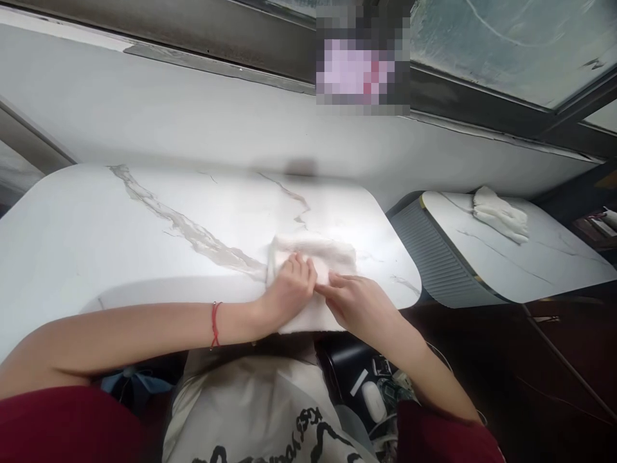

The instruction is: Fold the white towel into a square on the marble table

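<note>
A folded white towel (332, 249) lies near the front edge of the white marbled table (231, 212). My left hand (292, 286), below a red string bracelet (215, 325), has its fingers curled onto the middle of the towel. Close beside it, my right hand (364, 302) grips the towel with thumb and fingers drawn together. Both hands almost meet over a bunched part of the cloth. The undersides of the fingers are hidden. Part of the towel reaches the table's front edge.
On the right stands a second marbled table (482, 257) with a ribbed side, bearing a crumpled white cloth (501, 215). A white wall and window frame run behind. Below the front edge, a dark container (342, 366) sits near a white computer mouse-like object (374, 402) and cables.
</note>
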Available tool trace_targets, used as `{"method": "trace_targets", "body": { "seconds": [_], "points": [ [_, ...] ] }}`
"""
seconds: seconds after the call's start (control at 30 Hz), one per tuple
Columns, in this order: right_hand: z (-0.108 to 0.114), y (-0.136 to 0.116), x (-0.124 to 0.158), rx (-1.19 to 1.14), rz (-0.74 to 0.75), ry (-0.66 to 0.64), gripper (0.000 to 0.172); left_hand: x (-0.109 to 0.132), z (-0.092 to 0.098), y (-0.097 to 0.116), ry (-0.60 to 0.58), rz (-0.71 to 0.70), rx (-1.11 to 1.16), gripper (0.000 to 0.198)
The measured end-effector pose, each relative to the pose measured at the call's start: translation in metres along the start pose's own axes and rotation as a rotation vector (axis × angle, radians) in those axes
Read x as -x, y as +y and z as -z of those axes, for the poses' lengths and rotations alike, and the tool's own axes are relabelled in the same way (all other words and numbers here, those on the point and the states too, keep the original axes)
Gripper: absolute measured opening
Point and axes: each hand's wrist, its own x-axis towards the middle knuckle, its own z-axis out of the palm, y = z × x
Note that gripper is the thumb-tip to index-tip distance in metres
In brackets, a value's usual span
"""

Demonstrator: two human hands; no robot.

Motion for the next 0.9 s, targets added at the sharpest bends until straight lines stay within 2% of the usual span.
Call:
{"method": "trace_targets", "body": {
  "seconds": [0.07, 0.17, 0.43, 0.7, 0.9],
  "points": [
    [0.005, 0.003, -0.004, -0.043, 0.004, -0.043, 0.042, 0.000, 0.000, 0.002, -0.012, 0.004, -0.023, 0.042],
    [0.010, 0.013, -0.019, -0.089, 0.004, -0.085, 0.039, -0.008, -0.002, -0.007, -0.043, 0.028, 0.012, 0.043],
    [0.018, 0.033, -0.089, -0.036, 0.008, -0.112, 0.042, -0.032, -0.019, -0.067, -0.201, 0.203, 0.125, 0.046],
    [0.032, 0.043, -0.162, -0.016, 0.116, -0.129, 0.045, -0.037, -0.040, -0.117, -0.184, 0.369, 0.186, 0.044],
    [0.033, 0.037, -0.201, 0.021, 0.127, -0.126, 0.044, -0.036, -0.056, -0.150, -0.163, 0.453, 0.152, 0.043]
  ]
}}
